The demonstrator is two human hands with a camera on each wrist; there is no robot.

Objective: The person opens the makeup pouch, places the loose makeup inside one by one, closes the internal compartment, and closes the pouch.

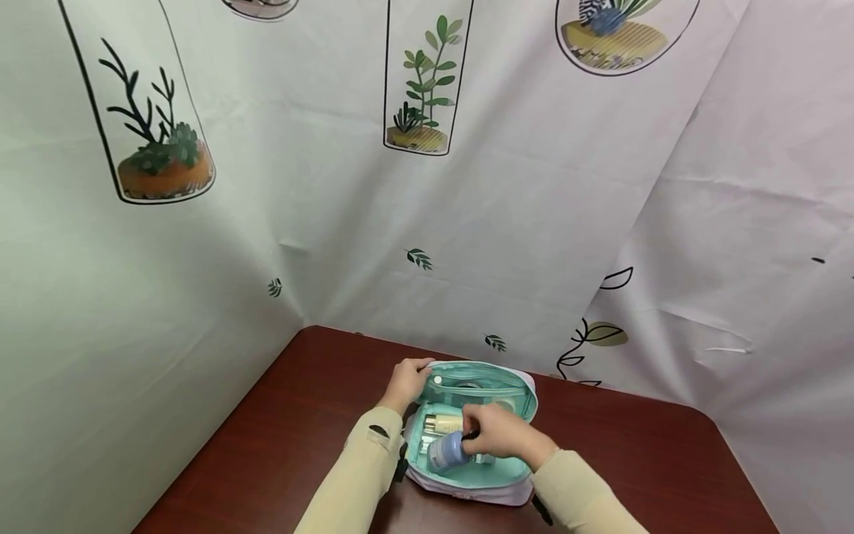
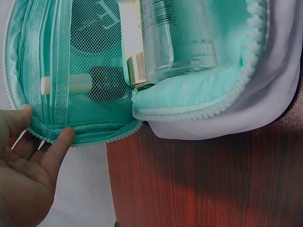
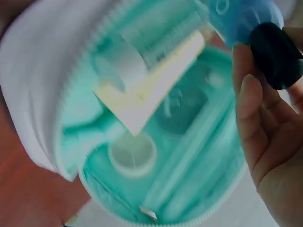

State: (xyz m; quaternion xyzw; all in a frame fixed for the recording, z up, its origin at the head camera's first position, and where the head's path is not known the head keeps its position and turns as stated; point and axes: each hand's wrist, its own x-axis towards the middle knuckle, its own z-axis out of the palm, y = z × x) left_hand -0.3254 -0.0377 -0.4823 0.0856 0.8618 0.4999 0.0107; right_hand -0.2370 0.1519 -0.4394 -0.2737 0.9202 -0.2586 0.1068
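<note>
A white toiletry bag (image 1: 477,491) with turquoise lining lies unzipped on the table, its lid raised at the back. My left hand (image 1: 407,384) holds the lid's left edge, thumb and fingers at the zipper (image 2: 49,138). Over the bag's open compartment my right hand (image 1: 499,432) grips a blue bottle (image 1: 445,452) by its black cap (image 3: 276,56), the bottle tilted with its base to the left. Inside lie a cream-coloured tube (image 3: 158,82) and a clear bottle (image 2: 182,42). Behind the lid's mesh pocket are a small black-and-white item (image 2: 106,84) and a dark round item (image 2: 94,26).
The dark red wooden table (image 1: 320,408) stretches to both sides of the bag. A white printed cloth (image 1: 373,237) hangs behind the table and along its left side. A round white item (image 3: 132,153) shows near the lid in the right wrist view.
</note>
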